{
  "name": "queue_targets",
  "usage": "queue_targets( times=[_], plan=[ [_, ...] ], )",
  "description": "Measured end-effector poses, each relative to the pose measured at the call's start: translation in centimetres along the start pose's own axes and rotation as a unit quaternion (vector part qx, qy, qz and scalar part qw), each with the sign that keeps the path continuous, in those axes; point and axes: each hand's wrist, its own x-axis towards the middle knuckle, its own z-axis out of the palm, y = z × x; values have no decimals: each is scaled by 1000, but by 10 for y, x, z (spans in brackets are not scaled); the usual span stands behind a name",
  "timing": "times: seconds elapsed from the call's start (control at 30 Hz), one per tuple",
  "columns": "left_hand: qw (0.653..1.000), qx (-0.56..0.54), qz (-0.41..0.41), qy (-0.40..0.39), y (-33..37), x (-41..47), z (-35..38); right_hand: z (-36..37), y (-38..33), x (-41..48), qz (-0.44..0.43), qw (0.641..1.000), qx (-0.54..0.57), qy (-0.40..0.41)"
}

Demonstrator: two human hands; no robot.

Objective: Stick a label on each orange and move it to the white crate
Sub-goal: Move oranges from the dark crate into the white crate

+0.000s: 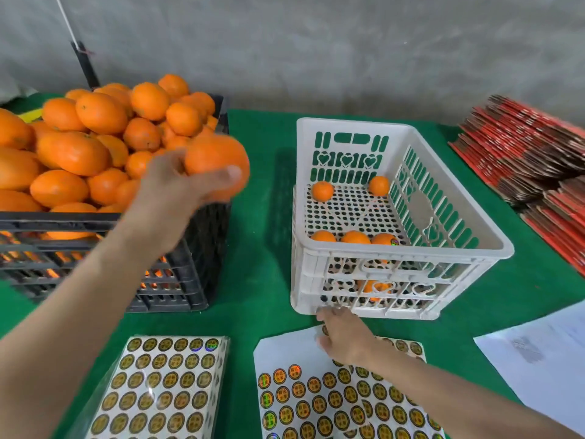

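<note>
Right hand curled on label sheet top edge, white crate front wall just beyond fingertips; pinch unclear. Left hand grips orange over black crate right rim; open green cloth gap to its right.

Left hand and its orange motion-blurred. Right hand fingertips hidden, grip on label sheet unclear. Label text unreadable. Black crate cut off left, sticker pack at bottom, red cardboard stack at right.
</note>
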Motion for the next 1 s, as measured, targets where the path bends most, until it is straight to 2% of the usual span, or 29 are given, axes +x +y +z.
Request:
queue_targets(
  times=[0.13,0.23,0.33,0.4,0.47,0.57,0.7,0.87,1.0],
  plan=[
    [985,-1,-163,-63,-74,-36,15,6,0,7,15,999,20,35],
    [951,42,-271,-142,-115,-60,17,-3,-1,-1,-12,980,190,49],
    [919,38,-296,-256,-137,-72,22,-22,-10,-11,-68,938,333,66],
    [892,25,-302,-337,-139,-71,28,-31,-16,-17,-106,919,369,91],
    [873,25,-311,-375,-135,-68,33,-36,-19,-23,-126,908,385,104],
    [866,15,-309,-393,-130,-62,33,-40,-14,-32,-114,883,448,78],
    [862,-19,-334,-380,-132,-60,25,-46,-8,-37,-82,851,519,24],
    [854,-76,-375,-353,-136,-56,17,-54,-13,-37,-76,833,548,-6],
    [852,-149,-396,-310,-142,-53,15,-57,-14,-36,-86,829,553,3]
  ],
)
